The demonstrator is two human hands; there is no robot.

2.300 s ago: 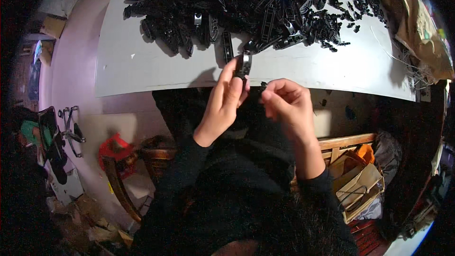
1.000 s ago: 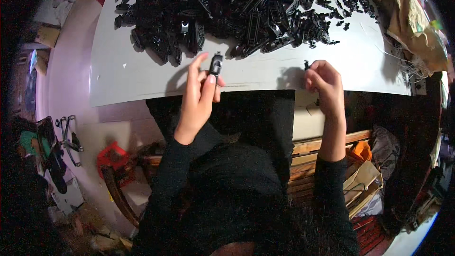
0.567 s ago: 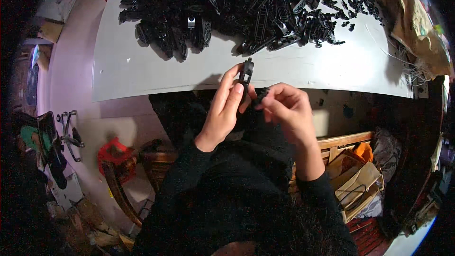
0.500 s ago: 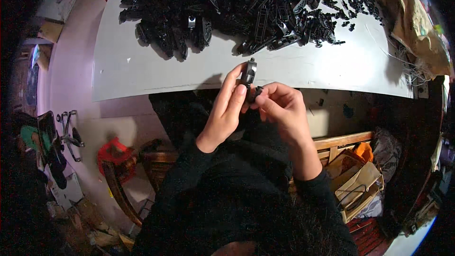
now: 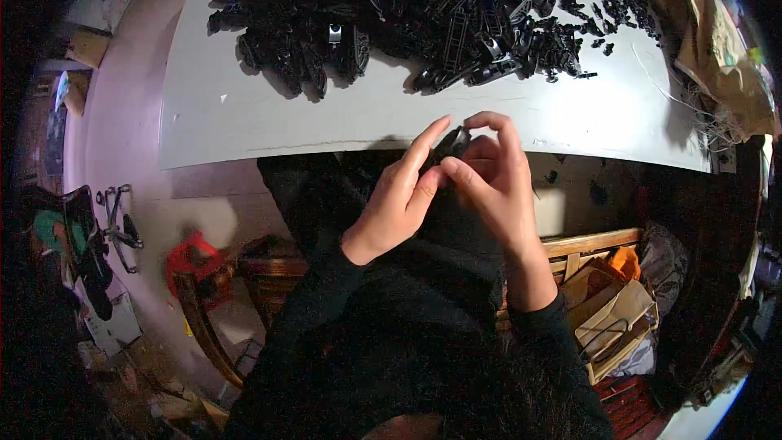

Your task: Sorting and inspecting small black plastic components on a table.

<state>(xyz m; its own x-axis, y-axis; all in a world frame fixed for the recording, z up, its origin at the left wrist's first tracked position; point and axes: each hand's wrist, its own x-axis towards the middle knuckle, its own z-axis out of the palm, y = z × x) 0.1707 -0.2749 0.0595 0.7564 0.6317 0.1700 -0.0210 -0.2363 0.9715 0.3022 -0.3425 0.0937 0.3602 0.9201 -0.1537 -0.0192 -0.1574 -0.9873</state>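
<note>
My left hand and my right hand meet just below the near edge of the grey table. Between their fingertips they pinch a small black plastic part, mostly hidden by the fingers. A large heap of similar black plastic parts covers the far half of the table, well beyond both hands.
A wooden chair and a red object stand on the floor at lower left. Cardboard and paper bags lie at lower right. Brown paper and wires crowd the table's right end.
My right hand reached out to the table's edge on the right, then came back to the left hand. Both hands have now closed together around the small black part.
</note>
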